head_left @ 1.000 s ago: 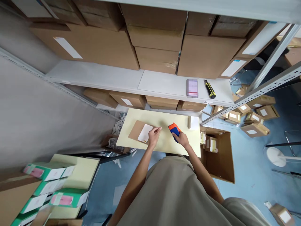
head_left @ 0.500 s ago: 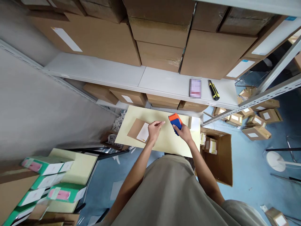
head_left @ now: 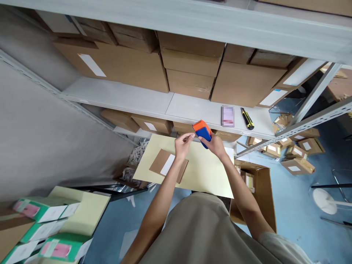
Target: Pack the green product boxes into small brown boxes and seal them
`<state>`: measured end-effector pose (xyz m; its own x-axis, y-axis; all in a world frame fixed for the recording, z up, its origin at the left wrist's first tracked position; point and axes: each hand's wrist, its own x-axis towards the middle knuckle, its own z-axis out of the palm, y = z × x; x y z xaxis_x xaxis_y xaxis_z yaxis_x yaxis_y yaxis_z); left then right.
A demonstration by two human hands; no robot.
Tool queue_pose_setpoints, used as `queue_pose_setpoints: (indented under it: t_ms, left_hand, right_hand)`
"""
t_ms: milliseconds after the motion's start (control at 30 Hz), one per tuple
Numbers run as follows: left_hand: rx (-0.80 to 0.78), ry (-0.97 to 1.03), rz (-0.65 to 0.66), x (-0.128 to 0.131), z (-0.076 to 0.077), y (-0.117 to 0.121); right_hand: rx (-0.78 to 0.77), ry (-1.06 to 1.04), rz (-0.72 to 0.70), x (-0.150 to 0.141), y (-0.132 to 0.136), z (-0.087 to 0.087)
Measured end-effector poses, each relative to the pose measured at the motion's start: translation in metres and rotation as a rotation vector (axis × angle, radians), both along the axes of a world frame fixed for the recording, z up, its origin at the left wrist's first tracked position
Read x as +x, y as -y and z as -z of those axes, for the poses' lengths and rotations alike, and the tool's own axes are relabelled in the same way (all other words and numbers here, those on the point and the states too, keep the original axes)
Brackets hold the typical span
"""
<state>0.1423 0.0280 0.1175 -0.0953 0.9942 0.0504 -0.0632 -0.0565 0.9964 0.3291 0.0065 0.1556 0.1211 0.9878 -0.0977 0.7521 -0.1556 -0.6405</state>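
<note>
My right hand (head_left: 216, 146) is wrapped around a blue-and-orange handheld tool (head_left: 202, 134), raised over the far edge of the pale yellow tabletop (head_left: 205, 176); its exact kind is unclear. Just left of the tool's orange end, my left hand (head_left: 182, 147) has thumb and fingers pinched together. Whatever they pinch, if anything, is too small to make out. Below my left hand lies a flat brown cardboard packet (head_left: 158, 161) with a white label (head_left: 167, 165), partly covered by my left forearm. A white object (head_left: 229, 152) at the table's right end is mostly hidden behind my right arm.
The grey shelf (head_left: 123, 96) ahead carries large cartons (head_left: 242, 82), a small purple-white packet (head_left: 228, 116) and a yellow-black utility knife (head_left: 247, 118). An open carton (head_left: 264, 198) stands right of the table. Green boxes (head_left: 57, 246) are stacked at lower left; parcels (head_left: 298, 165) lie on the floor.
Both hands have risen away from me toward the shelf, carrying the tool off the tabletop area. My left hand has come close to the tool's orange end, uncovering more of the packet.
</note>
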Motion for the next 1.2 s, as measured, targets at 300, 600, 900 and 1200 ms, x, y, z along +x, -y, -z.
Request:
queue_pose_setpoints:
  t_ms: [300,600,900,1200]
  left_hand:
    - [0.081,0.048,-0.091,0.008,-0.043,-0.033]
    - [0.077,0.090,-0.147,-0.010,-0.041,0.005]
    - [0.225,-0.217,-0.096,-0.057,0.016,0.095]
    - [0.271,-0.530,0.050,-0.078,0.028,0.171]
  right_hand:
    - [0.143,0.393,-0.056,-0.023,-0.119,-0.033]
    - [0.299,0.565,-0.224,-0.012,-0.179,0.007]
    - [0.173,-0.423,-0.400,-0.037,-0.001,0.022]
    - [-0.410,-0.979,-0.494,-0.036,0.125,0.007]
